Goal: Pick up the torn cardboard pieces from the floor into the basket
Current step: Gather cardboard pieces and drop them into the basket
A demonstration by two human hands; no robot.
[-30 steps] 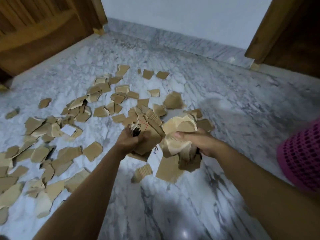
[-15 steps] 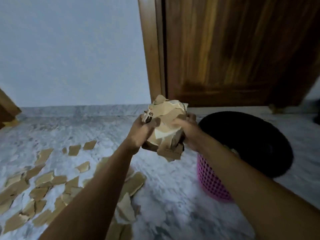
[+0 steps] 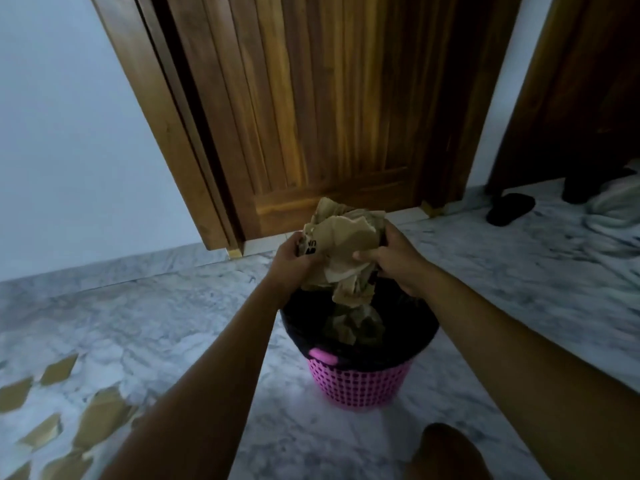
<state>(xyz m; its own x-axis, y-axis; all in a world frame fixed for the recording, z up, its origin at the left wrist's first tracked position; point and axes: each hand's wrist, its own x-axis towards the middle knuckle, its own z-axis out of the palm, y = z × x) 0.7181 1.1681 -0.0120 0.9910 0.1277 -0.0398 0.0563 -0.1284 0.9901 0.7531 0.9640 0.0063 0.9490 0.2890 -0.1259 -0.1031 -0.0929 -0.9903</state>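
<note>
Fingers [image 3: 362,255] of left hand [image 3: 293,263] and right hand [image 3: 396,261] clasp torn brown cardboard pieces [image 3: 341,237] above pink perforated plastic basket [image 3: 358,384]; deposit step; next: spread fingers over opening.

Print on held cardboard [image 3: 341,237] unreadable, floor pieces [image 3: 100,420] blurred, cut by left edge

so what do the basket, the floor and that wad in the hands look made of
Basket: pink moulded plastic, going by its even lattice of holes; a dark liner, probably a thin plastic bag, covers its rim.
Floor: polished marble or marble-look tile, grey veins on white with a sheen.
Wad: brown cardboard, matt, torn edges, some black print.
</note>
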